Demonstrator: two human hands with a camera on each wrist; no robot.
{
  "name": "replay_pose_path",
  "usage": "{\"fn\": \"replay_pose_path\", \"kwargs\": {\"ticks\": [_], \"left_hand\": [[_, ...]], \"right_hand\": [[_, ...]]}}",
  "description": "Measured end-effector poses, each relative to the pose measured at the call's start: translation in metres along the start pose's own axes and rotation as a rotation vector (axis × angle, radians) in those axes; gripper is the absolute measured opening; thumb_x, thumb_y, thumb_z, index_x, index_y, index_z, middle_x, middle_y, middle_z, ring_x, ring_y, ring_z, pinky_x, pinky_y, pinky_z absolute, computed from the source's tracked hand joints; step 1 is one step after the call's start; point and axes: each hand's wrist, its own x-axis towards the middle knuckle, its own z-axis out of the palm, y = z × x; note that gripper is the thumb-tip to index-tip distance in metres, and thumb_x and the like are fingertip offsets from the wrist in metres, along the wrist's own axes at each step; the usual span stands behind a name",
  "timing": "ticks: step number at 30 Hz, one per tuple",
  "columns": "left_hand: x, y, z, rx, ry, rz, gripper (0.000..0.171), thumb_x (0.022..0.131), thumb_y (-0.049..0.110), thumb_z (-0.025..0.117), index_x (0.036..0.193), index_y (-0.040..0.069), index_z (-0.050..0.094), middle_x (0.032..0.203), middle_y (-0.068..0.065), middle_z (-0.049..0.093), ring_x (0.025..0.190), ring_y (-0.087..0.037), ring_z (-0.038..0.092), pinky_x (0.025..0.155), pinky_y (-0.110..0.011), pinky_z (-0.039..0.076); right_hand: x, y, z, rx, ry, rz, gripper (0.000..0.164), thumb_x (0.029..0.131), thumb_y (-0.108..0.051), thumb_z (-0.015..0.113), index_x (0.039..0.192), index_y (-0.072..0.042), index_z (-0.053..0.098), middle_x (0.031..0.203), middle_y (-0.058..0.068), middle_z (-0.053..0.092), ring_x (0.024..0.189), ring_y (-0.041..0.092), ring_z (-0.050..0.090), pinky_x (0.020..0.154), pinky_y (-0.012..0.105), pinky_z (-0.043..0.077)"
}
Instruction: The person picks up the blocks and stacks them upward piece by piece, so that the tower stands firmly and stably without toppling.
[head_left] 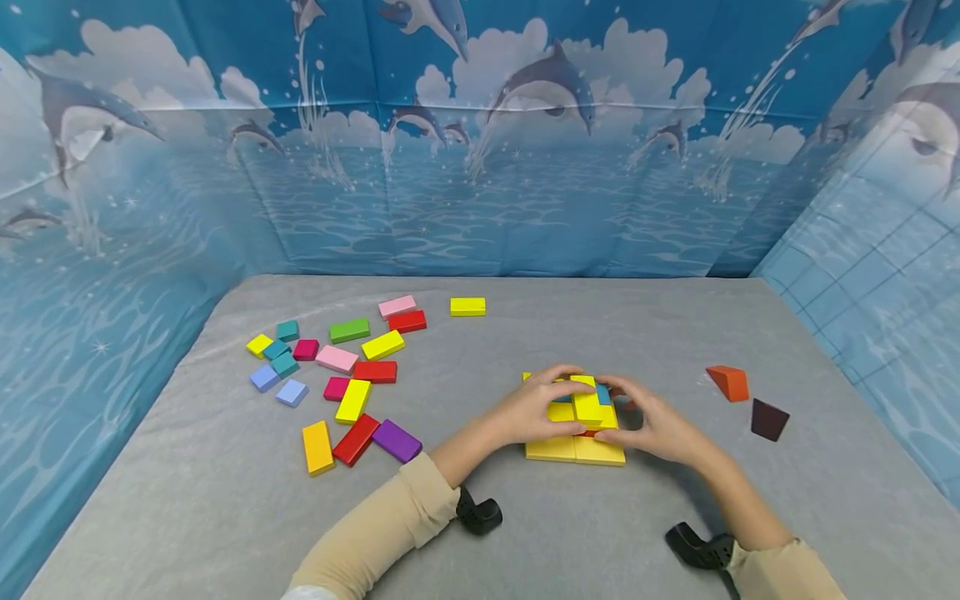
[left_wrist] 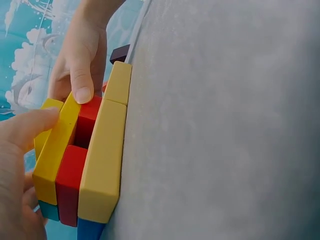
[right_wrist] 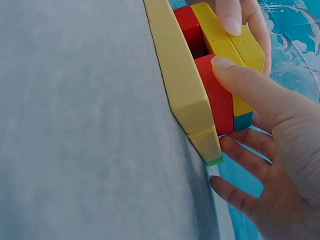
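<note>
A small stack of wooden blocks stands on the grey table, with two pale yellow blocks [head_left: 551, 450] along its front bottom. Above these come red blocks [right_wrist: 216, 95] with a gap between them, then a yellow layer [left_wrist: 56, 155] with teal at its end. One yellow block [head_left: 587, 400] lies on top, pointing away from me. My left hand [head_left: 542, 408] pinches this top block, its thumb at the near end. From the other side my right hand [head_left: 660, 421] grips the stack, thumb on the front of a red block and fingers reaching behind.
Loose blocks in several colours lie to the left, among them a purple block [head_left: 397, 440], an orange-yellow block [head_left: 318, 447] and a green block [head_left: 349, 330]. A lone yellow block [head_left: 468, 307] lies farther back. On the right are an orange wedge [head_left: 727, 383] and a dark brown block [head_left: 769, 420].
</note>
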Motion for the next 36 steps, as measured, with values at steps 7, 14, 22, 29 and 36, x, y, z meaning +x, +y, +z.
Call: {"fn": "replay_pose_path", "kwargs": {"ticks": [7, 14, 22, 29, 36], "left_hand": [[0.000, -0.001, 0.001, 0.012, -0.014, -0.052, 0.050, 0.084, 0.029, 0.066, 0.131, 0.018, 0.051, 0.135, -0.008, 0.043, 0.123, -0.022, 0.042, 0.102, -0.035, 0.034], [0.000, -0.007, -0.007, -0.054, 0.014, -0.050, 0.060, 0.080, 0.034, 0.069, 0.134, 0.018, 0.046, 0.137, -0.006, 0.041, 0.126, -0.019, 0.037, 0.104, -0.042, 0.029], [-0.005, -0.054, -0.044, -0.090, 0.304, -0.256, 0.053, 0.084, 0.034, 0.065, 0.130, 0.015, 0.049, 0.135, -0.006, 0.044, 0.125, -0.023, 0.038, 0.104, -0.048, 0.027], [-0.008, -0.099, -0.060, 0.143, 0.336, -0.513, 0.061, 0.084, 0.038, 0.062, 0.134, 0.009, 0.045, 0.140, -0.012, 0.040, 0.128, -0.032, 0.033, 0.103, -0.054, 0.023], [-0.004, -0.119, -0.062, 0.246, 0.247, -0.666, 0.066, 0.086, 0.041, 0.059, 0.141, 0.015, 0.036, 0.148, -0.008, 0.028, 0.135, -0.031, 0.020, 0.106, -0.051, 0.017]], "right_hand": [[0.001, 0.000, -0.001, 0.000, -0.002, 0.007, 0.069, 0.078, -0.025, 0.073, 0.134, -0.004, 0.038, 0.129, 0.013, 0.046, 0.106, 0.026, 0.050, 0.081, 0.042, 0.047], [0.002, 0.000, 0.000, 0.007, -0.009, 0.025, 0.072, 0.078, -0.026, 0.073, 0.135, -0.004, 0.036, 0.131, 0.015, 0.044, 0.107, 0.028, 0.049, 0.082, 0.046, 0.046], [0.002, -0.011, -0.003, 0.048, 0.054, 0.032, 0.081, 0.072, -0.025, 0.078, 0.138, -0.009, 0.034, 0.136, 0.015, 0.039, 0.118, 0.034, 0.040, 0.092, 0.062, 0.033], [0.003, -0.014, -0.005, 0.047, 0.064, -0.088, 0.066, 0.073, -0.020, 0.077, 0.132, -0.015, 0.047, 0.135, 0.008, 0.042, 0.122, 0.030, 0.036, 0.092, 0.062, 0.032], [0.002, -0.014, -0.001, 0.040, 0.057, -0.112, 0.056, 0.076, -0.019, 0.075, 0.126, -0.016, 0.053, 0.135, 0.008, 0.042, 0.120, 0.028, 0.038, 0.091, 0.059, 0.035]]}}
